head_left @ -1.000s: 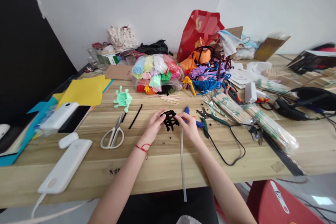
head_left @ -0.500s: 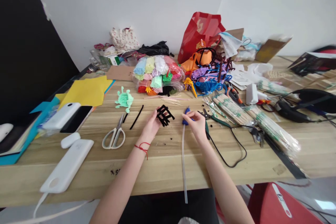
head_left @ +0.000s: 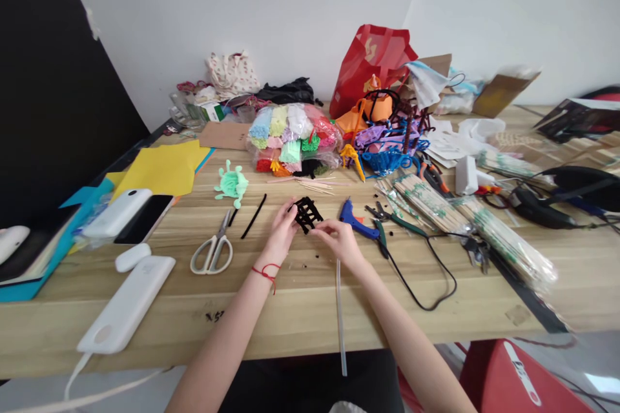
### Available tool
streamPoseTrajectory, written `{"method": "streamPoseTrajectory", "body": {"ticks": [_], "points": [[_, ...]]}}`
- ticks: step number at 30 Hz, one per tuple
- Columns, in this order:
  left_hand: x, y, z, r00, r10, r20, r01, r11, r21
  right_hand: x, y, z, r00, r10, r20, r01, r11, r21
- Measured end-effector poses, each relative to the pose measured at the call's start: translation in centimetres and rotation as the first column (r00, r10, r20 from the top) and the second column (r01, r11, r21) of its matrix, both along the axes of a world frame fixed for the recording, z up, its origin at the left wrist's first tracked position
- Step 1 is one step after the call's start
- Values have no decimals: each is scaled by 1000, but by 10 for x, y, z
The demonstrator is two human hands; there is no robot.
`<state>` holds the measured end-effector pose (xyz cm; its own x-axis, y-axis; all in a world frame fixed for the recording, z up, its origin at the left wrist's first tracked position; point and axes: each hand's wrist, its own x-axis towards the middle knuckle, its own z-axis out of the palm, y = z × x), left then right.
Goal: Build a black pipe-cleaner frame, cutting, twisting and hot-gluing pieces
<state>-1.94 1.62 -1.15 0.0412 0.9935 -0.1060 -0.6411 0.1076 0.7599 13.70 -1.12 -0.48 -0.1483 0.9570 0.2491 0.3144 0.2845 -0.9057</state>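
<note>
Between my hands is a small black fuzzy lattice (head_left: 307,213) that looks made of pipe cleaners. My left hand (head_left: 282,230) grips its left side. The fingers of my right hand (head_left: 338,238) pinch its lower right edge. Just right of my right hand lies a blue glue gun (head_left: 358,221), its clear glue stick (head_left: 341,319) running toward the table's front edge and past it. White-handled scissors (head_left: 212,253) and a black pipe cleaner strip (head_left: 254,217) lie left of my left hand. A mint green fuzzy piece (head_left: 231,184) sits behind the scissors.
Green-handled pliers (head_left: 402,221) and a black cable (head_left: 438,300) lie to the right, beside bagged wooden sticks (head_left: 504,242). Behind stand a bag of coloured pipe cleaners (head_left: 293,139) and a red bag (head_left: 371,64). A white power bank (head_left: 128,303) and a phone (head_left: 144,219) are at left.
My right hand has moved left from beside the glue gun to the black lattice and now pinches its edge. The glue gun shows more fully. My left hand keeps its hold.
</note>
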Motion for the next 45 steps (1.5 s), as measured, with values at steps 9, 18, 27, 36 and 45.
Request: {"method": "streamPoseTrajectory", "body": {"ticks": [9,18,27,36,45], "points": [[-4,4,0,991,96,-97,-94,995,27,10,0,7,982,-34,184,23,998,65],[-29,15,0,838,405,-365,-313,906,287,12,0,7,940,-142,309,109,987,121],[-26,-6,23,328,667,-669,-158,737,657,10,2,4,981,-106,159,88,989,117],[7,-36,29,278,568,-774,419,653,630,8,3,15,953,-35,-301,-5,992,-130],[15,-36,23,262,547,-796,483,639,598,18,9,7,949,-71,-307,9,980,-198]]}}
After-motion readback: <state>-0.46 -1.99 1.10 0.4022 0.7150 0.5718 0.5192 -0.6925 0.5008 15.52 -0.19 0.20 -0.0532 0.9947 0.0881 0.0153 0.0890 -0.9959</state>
